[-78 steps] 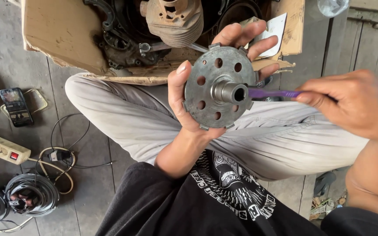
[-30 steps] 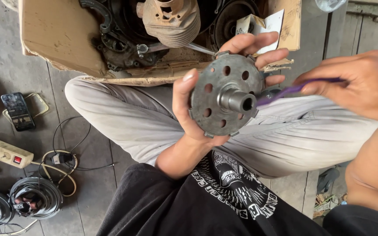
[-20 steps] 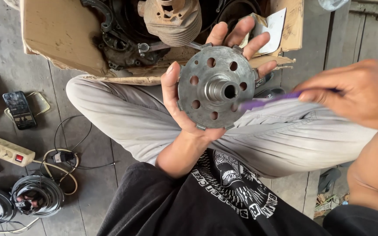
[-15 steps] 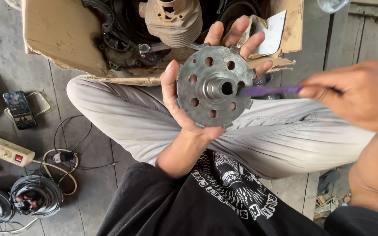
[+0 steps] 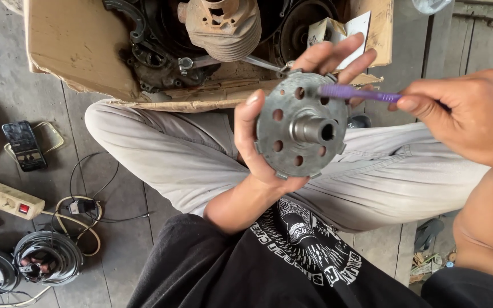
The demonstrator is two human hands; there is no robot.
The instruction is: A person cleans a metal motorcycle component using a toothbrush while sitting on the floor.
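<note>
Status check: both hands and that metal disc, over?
Left hand grips perforated metal disc upright. Right hand holds purple brush, tip on disc's upper face. Nothing in the way.

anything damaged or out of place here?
The cardboard box holding the engine parts is torn and sagging along its front edge. The metal disc in the left hand looks dirty but whole. The right hand holds a purple brush at its rim. Loose cables tangle on the floor.

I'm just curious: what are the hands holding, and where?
Left hand grips the holed metal disc by its rim; right hand pinches the purple brush by its handle.
</note>
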